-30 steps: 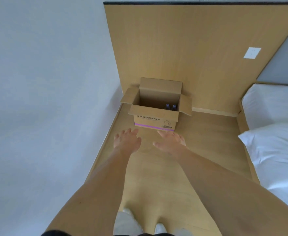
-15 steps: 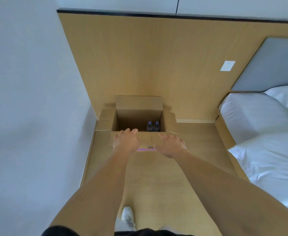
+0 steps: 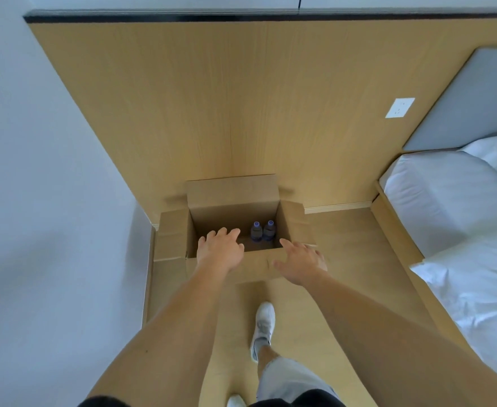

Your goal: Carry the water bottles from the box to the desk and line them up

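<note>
Step in hand: the person reaches both arms toward the open cardboard box [image 3: 232, 207] on the floor, to pick up bottles
Left hand [image 3: 220, 250]: fingers spread and relaxed, holding nothing, over the box's near edge
Right hand [image 3: 301, 261]: fingers spread, empty, over the near right corner of the box
Box contents: two water bottles [image 3: 262, 230], upright, touching, at the right wall; the rest looks bare
Doing it well: probably one bottle per hand, gripped round the body, lifted straight up past the flaps
Desk: not in view
</note>
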Motion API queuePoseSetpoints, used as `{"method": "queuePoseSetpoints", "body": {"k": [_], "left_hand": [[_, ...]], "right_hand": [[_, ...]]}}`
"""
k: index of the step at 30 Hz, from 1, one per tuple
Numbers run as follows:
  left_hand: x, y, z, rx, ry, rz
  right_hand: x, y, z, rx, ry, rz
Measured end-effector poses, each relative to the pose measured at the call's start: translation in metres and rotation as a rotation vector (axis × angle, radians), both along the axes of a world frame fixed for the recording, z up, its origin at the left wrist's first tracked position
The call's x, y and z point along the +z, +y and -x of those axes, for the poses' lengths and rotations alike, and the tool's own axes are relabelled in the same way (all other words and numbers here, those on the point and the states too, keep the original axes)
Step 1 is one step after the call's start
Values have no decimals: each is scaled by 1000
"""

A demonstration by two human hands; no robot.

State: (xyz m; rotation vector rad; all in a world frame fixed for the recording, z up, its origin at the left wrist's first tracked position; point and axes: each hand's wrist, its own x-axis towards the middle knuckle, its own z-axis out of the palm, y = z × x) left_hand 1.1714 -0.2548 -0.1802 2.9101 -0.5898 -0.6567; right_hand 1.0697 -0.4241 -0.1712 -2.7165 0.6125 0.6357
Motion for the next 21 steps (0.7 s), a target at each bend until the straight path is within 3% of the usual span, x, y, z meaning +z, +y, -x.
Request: {"method": "queuePoseSetpoints", "body": {"k": [13,21], "left_hand": [[-91,-61,-179,-22,156,-98],[-207,-108,-236,-71,300,-33]], "right_hand": [[-93,-75,-185,-89,129,-111],[-197,-101,-239,-302,239,-236]]}}
